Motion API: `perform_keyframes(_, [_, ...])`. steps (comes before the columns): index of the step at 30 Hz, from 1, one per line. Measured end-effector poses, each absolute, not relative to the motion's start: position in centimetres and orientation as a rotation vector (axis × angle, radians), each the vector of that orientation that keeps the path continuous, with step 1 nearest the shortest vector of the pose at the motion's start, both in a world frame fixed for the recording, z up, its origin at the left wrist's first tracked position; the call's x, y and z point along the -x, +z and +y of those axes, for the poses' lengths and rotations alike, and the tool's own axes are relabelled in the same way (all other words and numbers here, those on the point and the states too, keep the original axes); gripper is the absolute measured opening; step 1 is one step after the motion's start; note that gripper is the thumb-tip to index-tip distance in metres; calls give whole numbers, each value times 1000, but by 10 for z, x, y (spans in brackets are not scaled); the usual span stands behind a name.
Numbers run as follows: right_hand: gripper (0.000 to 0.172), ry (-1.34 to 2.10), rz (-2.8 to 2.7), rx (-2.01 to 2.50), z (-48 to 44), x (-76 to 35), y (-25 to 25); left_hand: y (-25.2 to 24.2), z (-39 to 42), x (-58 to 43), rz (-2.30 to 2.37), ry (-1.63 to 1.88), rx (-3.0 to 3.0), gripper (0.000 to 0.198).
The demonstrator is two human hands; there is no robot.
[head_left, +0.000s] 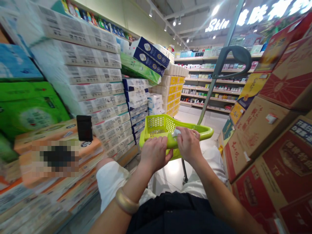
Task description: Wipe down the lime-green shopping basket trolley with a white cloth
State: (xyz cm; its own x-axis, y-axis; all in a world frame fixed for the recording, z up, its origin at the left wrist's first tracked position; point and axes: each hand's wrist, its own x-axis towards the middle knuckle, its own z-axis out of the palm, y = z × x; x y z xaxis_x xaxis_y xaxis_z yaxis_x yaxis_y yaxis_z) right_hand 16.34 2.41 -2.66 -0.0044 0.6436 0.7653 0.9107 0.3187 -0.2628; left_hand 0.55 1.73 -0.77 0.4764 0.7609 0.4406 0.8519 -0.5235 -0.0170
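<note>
A lime-green plastic shopping basket (158,122) with perforated sides sits upright in front of me, between my knees. My left hand (154,151) is closed around its near rim, thumb underneath. My right hand (188,143) is closed over the rim farther right, pressing a small white tissue-like piece (176,132) against it; most of that piece is hidden under the fingers. A metal pole with a grey loop handle (231,61) rises beside the basket, leaning right. The basket's bottom is partly hidden by my hands.
Wrapped stacks of goods (97,70) stand tall on the left. Orange packs (90,146) lie lower, with a black phone-like object (84,127) on top. Red and brown cartons (258,126) wall in the right side. Stocked shelves (207,79) line the back beyond pale floor tiles.
</note>
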Motion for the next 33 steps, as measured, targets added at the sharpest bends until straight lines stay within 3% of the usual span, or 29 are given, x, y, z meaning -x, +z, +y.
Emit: perform_keyframes(33, [24,-385,-1642,1476,24,-157,-27,-10,19,-2,-1344,-551,2461,27])
